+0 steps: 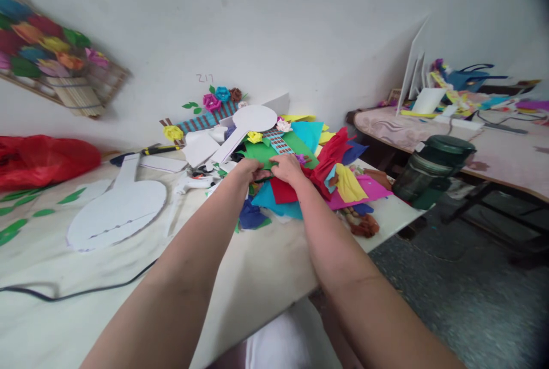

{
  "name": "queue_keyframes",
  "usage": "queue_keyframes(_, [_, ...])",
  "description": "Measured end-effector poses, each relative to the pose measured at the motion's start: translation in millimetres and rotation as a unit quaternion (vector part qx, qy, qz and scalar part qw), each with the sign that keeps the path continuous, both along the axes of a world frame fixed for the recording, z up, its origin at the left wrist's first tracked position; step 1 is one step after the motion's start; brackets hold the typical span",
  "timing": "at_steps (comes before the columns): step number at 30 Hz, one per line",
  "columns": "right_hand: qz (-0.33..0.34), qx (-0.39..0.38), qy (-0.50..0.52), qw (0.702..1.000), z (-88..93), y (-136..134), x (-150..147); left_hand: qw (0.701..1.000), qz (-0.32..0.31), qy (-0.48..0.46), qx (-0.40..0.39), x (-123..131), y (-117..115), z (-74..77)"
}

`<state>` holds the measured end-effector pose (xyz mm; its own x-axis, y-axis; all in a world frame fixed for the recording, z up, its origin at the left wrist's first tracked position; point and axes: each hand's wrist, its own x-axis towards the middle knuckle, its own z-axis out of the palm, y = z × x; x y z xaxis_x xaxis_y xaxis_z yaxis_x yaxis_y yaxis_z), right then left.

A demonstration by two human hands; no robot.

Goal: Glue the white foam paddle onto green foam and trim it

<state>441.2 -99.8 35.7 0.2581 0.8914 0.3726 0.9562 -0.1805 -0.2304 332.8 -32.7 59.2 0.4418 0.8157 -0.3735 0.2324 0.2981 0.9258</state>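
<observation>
Head view: paper pile (283,191) on worktop (257,266); left hand (252,170) and right hand (286,167) close together in it, by the green sheet (256,153). Can't tell if either grips anything. Best sift lightly, layer by layer; thin sheets probably tear.

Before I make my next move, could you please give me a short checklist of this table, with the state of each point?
1. Both hands at the pile: ok; left hand and right hand are close together at the coloured paper.
2. Firm hold on one piece: cannot tell; the fingertips are too small and blurred.
3. White paddle-shaped piece away from the hands: ok, it lies apart on the left.
4. Black cable free along its length: cannot tell; the left forearm hides part.
5. Green-lidded bottle well inside the table edge: not ok, it looks close to it.
</observation>
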Motion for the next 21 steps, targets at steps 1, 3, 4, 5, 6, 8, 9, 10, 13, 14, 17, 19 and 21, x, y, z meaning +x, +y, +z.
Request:
queue_keyframes(1, [-0.007, -0.003, -0.003, 1.0, -1.0, 0, 1, 1.0, 0.008, 0.003, -0.023, -1, 0, 0.4])
queue_keyframes(3, [-0.017, -0.007, -0.009, 1.0, -3.0, 1, 3, 0.998, 0.016, 0.012, -0.062, -4, 1, 0.7])
queue_keyframes(4, [-0.019, -0.01, -0.011, 1.0, -3.9, 2, 3, 0.997, 0.018, 0.012, -0.075, -5, 2, 0.6])
queue_keyframes(5, [-0.021, -0.012, -0.012, 1.0, -4.6, 2, 4, 0.996, 0.018, 0.01, -0.082, -6, 4, 0.2])
queue_keyframes(6, [-0.022, -0.014, -0.013, 1.0, -5.3, 2, 5, 0.996, 0.017, 0.008, -0.084, -7, 6, -0.1])
queue_keyframes(8, [-0.026, -0.015, -0.014, 0.999, -6.1, 3, 7, 0.996, 0.018, 0.005, -0.091, -11, 11, -0.1])
queue_keyframes(9, [-0.028, -0.014, -0.013, 0.999, -6.2, 3, 7, 0.995, 0.02, 0.002, -0.097, -13, 13, 0.4])
queue_keyframes(10, [-0.031, -0.011, -0.011, 0.999, -6.2, 3, 8, 0.995, 0.024, -0.002, -0.1, -16, 14, 1.3])
queue_keyframes(13, [-0.031, -0.005, -0.001, 1.0, -5.2, 2, 8, 0.995, 0.035, -0.011, -0.096, -26, 14, 5.5])
queue_keyframes(14, [-0.027, -0.004, 0.001, 1.0, -4.7, 2, 8, 0.995, 0.039, -0.013, -0.092, -29, 13, 6.9])
queue_keyframes(17, [-0.013, -0.001, -0.004, 1.0, -3.9, 1, 6, 0.995, 0.048, -0.017, -0.084, -34, 9, 10.2])
queue_keyframes(19, [-0.009, 0.002, -0.011, 1.0, -4.4, 1, 6, 0.996, 0.053, -0.018, -0.076, -33, 7, 11.7])
queue_keyframes(21, [-0.006, 0.007, -0.016, 1.0, -5.4, 1, 6, 0.996, 0.062, -0.016, -0.061, -30, 6, 13.2])
